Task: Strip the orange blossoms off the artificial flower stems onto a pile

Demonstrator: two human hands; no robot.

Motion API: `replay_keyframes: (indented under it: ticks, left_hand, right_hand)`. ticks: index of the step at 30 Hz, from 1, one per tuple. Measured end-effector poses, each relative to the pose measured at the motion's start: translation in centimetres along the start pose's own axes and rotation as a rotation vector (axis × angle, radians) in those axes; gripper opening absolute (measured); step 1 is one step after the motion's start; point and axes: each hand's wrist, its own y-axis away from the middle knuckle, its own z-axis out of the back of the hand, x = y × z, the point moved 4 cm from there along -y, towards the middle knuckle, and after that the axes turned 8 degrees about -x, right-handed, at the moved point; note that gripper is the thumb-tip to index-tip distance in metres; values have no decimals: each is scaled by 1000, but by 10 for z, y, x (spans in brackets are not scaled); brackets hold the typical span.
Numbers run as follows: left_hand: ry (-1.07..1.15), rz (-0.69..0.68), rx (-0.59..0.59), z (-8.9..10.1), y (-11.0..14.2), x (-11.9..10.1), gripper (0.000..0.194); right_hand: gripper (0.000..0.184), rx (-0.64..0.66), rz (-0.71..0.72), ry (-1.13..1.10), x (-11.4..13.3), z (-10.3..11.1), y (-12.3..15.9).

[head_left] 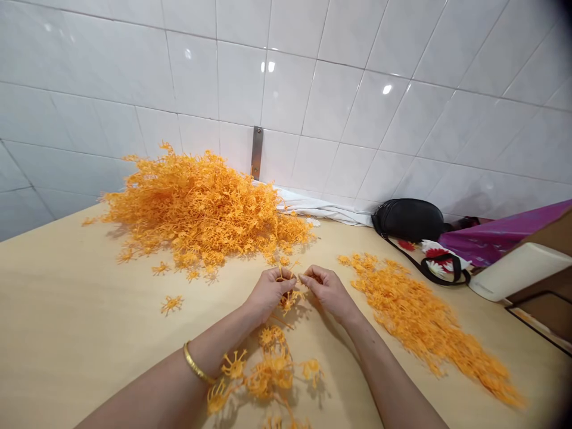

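Observation:
My left hand (270,291) pinches an orange plastic flower sprig (289,302) between thumb and fingers, with thin stems poking out above and below. Close on its right, my right hand (329,293) is closed in a pinch at the edge of the same orange bits; its fingertips partly hide what they grip. Nearer to me, between my forearms, lies a loose cluster of orange flower heads (268,372) on branching stems. A gold bangle (196,364) circles my left wrist.
A large heap of orange plastic flowers (201,208) stands at the back left. A flatter orange pile (420,316) stretches along the right. Behind it are a black bag (406,219) with a strap, a white tube-like container (522,273) and purple plastic (496,238). White tiles (348,95) form the wall.

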Motion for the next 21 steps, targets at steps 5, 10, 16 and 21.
replay_keyframes:
  ticks: [5, 10, 16, 21]
  left_hand:
    - [-156, 30, 69, -9, 5, -2, 19]
    - [-58, 20, 76, -5, 6, -2, 20]
    - [156, -24, -32, 9, -5, -4, 22]
    - [186, -18, 19, 7, -4, -5, 22]
  right_hand:
    - [28, -265, 34, 102, -3, 6, -4]
    - [25, -729, -184, -37, -28, 49, -12]
    - [24, -470, -107, -158, -17, 42, -13]
    - [29, -178, 23, -28, 5, 12, -4]
